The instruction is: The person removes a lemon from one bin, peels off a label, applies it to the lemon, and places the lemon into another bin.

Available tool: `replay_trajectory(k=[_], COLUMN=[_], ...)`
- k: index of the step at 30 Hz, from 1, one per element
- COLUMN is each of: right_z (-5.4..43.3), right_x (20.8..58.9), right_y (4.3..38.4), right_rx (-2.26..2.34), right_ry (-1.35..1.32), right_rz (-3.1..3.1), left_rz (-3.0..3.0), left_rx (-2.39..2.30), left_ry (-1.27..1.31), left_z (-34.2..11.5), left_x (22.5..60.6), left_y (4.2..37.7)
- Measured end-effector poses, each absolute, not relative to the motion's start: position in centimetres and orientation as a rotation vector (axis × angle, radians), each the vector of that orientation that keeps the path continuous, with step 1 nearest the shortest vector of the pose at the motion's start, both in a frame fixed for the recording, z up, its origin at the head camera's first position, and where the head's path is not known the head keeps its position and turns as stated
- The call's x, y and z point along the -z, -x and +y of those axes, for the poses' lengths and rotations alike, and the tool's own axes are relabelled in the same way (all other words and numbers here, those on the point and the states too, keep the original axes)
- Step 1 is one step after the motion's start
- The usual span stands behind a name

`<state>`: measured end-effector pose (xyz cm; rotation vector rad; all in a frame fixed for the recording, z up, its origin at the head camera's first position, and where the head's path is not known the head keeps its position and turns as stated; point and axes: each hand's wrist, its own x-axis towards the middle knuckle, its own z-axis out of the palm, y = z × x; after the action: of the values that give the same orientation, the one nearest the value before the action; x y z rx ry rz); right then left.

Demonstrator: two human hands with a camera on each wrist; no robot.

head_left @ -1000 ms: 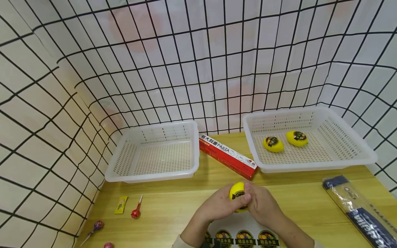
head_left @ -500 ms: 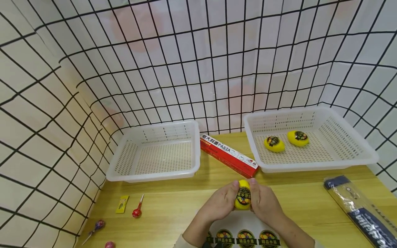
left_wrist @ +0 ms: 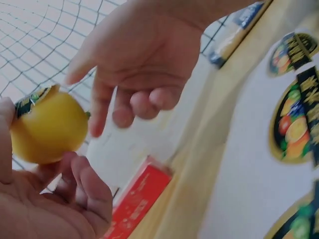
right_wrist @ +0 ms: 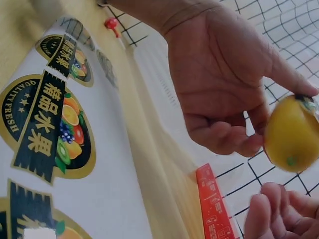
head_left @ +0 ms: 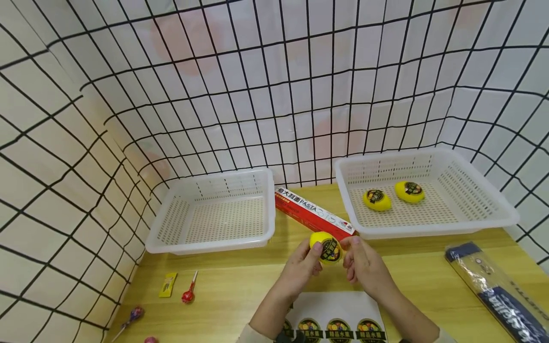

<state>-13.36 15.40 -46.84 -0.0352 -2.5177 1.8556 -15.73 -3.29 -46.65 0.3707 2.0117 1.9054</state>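
My left hand (head_left: 297,271) holds a yellow lemon (head_left: 320,241) above the table, its thumb on the front. A dark round fruit label (head_left: 330,250) sits on the lemon's skin. In the left wrist view the right hand (left_wrist: 144,59) hangs with loose fingers beside the lemon (left_wrist: 52,132), a small gap apart. The right wrist view shows the left thumb on the label and fingers behind the lemon (right_wrist: 291,134). Below the hands lies a white sheet (head_left: 336,305) printed with rows of the same labels.
Two labelled lemons (head_left: 377,200) lie in the right white basket (head_left: 442,231). A second basket (head_left: 210,245) stands left, with a red pasta box (head_left: 315,212) between them. Lollipops (head_left: 188,296) and a yellow packet (head_left: 167,285) lie left; a spaghetti bag (head_left: 493,290) lies right.
Both hands held the lemon between them; now the left alone holds it, turned and moved slightly up and left. The right hand has let go and come away from it.
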Motion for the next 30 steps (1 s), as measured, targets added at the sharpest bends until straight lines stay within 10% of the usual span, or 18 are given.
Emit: replay_trajectory(k=[30], right_z=[15.7], right_x=[48.0], right_y=[13.3], right_rx=[-1.180], right_ry=[-0.254], right_rz=[-2.410], left_rz=[1.744], left_rx=[-1.774], left_ry=[-0.697], left_z=[-2.8], left_x=[47.5], left_y=[15.4])
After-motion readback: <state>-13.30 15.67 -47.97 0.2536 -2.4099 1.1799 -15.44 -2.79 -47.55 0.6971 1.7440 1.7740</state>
